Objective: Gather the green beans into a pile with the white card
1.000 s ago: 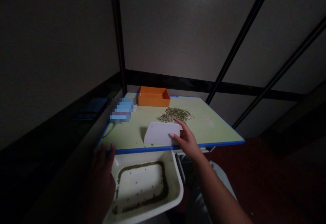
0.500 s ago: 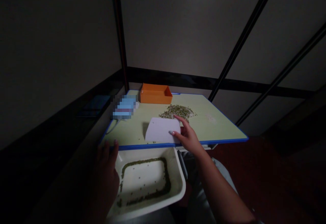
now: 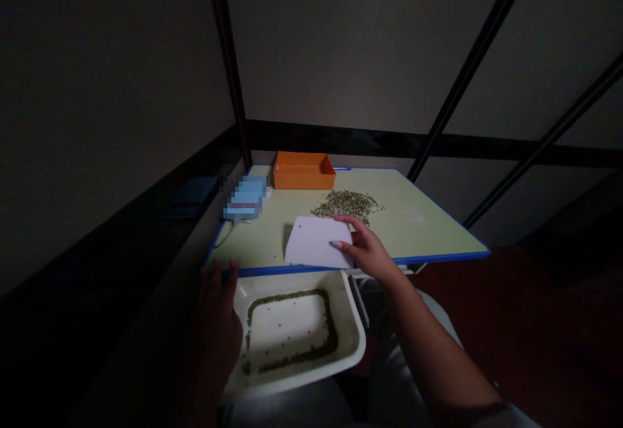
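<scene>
My right hand [image 3: 367, 249] grips the right end of a white dough scraper [image 3: 314, 243], thumb on its near face and fingers behind. The flat scraper stands tilted on the table by the front edge. Just beyond it lies a loose pile of small green mung beans [image 3: 349, 204]. Below the edge is a white basin [image 3: 357, 344], with beans gathered along the sides of its floor and a few in the middle. My left hand [image 3: 219, 311], in deep shadow, lies against the basin's left side. Its fingers are spread and reach up to the table's edge.
The pale green table [image 3: 418, 220] has a blue rim. At the back stands an orange box [image 3: 304, 178], and a blurred-out blue item [image 3: 247, 196] with a cable lies at the left. Dark-trimmed walls enclose the back and left sides.
The whole view has shifted slightly, so everything appears farther right and a little higher. The scraper sits over the stray beans at the front edge, which now barely show. Both hands keep their positions.
</scene>
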`<state>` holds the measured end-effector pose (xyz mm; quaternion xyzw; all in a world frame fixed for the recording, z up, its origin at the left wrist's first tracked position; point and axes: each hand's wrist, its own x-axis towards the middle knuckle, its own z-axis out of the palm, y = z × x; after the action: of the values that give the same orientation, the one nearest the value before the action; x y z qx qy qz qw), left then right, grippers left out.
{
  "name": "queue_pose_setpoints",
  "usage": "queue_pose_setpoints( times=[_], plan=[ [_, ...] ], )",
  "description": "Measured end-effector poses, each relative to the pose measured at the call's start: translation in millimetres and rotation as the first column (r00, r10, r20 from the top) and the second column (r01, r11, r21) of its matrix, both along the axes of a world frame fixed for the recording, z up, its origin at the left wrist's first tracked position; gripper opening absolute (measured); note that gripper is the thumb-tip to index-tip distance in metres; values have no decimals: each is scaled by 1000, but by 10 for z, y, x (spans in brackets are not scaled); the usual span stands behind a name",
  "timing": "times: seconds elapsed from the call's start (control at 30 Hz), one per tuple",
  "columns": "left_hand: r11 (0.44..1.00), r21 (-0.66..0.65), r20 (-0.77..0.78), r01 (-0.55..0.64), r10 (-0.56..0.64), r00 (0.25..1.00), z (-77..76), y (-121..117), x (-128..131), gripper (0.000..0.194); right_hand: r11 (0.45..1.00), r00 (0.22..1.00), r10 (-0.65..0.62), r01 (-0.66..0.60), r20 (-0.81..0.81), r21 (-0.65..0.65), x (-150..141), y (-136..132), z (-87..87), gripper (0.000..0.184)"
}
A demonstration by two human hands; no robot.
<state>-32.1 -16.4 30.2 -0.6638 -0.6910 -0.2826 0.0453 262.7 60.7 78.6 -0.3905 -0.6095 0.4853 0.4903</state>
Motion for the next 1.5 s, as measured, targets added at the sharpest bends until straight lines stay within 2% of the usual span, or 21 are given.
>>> queue_pose_setpoints(
  times=[0.23,0.4,0.6,0.77,0.9,1.17,1.5],
  plan=[
    [1000,-7,-11,15,-15,1000,-8,14,-16,55,999,998,35,-37,-50,-37,-11,-21,76,57],
    [1000,25,-20,10,-10,1000,-49,30,-25,55,1000,999,-6,5,-45,-23,25,-15,55,58],
    [999,21,18,35,-35,999,-28,15,-15,56,984,989,-145,147,-33,97,-86,13,35,51],
    [999,-29,29,15,-14,999,56,-6,21,55,965,983,-148,119,111,235,-285,98,53,45],
    [999,-40,26,7,-6,1000,79,-18,32,54,943,983,-115,62,144,327,-400,209,102,41],
    [1000,-15,33,20,-20,999,38,-15,12,56,965,993,86,-102,76,242,-365,347,65,39],
    [999,-39,26,11,-10,1000,68,-19,-3,54,978,993,112,-119,47,174,-342,254,91,39]
  ],
)
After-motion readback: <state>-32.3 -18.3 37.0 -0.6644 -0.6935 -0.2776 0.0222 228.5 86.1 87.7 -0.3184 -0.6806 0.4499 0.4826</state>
